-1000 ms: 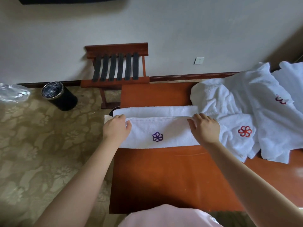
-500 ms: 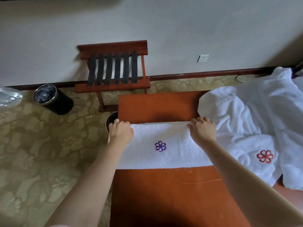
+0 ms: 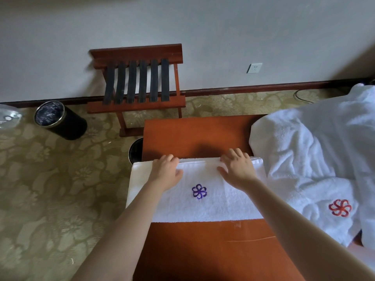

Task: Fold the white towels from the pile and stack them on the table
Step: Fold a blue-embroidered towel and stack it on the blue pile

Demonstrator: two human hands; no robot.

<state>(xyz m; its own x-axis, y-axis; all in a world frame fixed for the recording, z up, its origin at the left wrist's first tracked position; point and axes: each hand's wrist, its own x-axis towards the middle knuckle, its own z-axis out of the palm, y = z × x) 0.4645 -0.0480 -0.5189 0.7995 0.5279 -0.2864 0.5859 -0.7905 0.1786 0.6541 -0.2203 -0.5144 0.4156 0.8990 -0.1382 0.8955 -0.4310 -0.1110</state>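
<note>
A white towel (image 3: pixel 203 207) with a purple flower emblem lies folded into a long band across the red-brown table (image 3: pixel 194 134); its left end overhangs the table's left edge. My left hand (image 3: pixel 165 172) rests on the towel's far edge, left of the emblem, fingers bent over the fold. My right hand (image 3: pixel 237 169) lies flat on the far edge to the right, fingers spread. A pile of white towels (image 3: pixel 316 155), one with a red flower emblem, covers the right side of the table.
A wooden luggage rack (image 3: pixel 140 82) with black straps stands against the wall beyond the table. A black bin (image 3: pixel 58 120) sits on the patterned carpet at left; another dark bin (image 3: pixel 136 151) peeks out by the table's left edge.
Both hands brought the near layer over to the far edge, and the towel is now one folded band. They then slid inward toward the middle, and the right hand flattened out.
</note>
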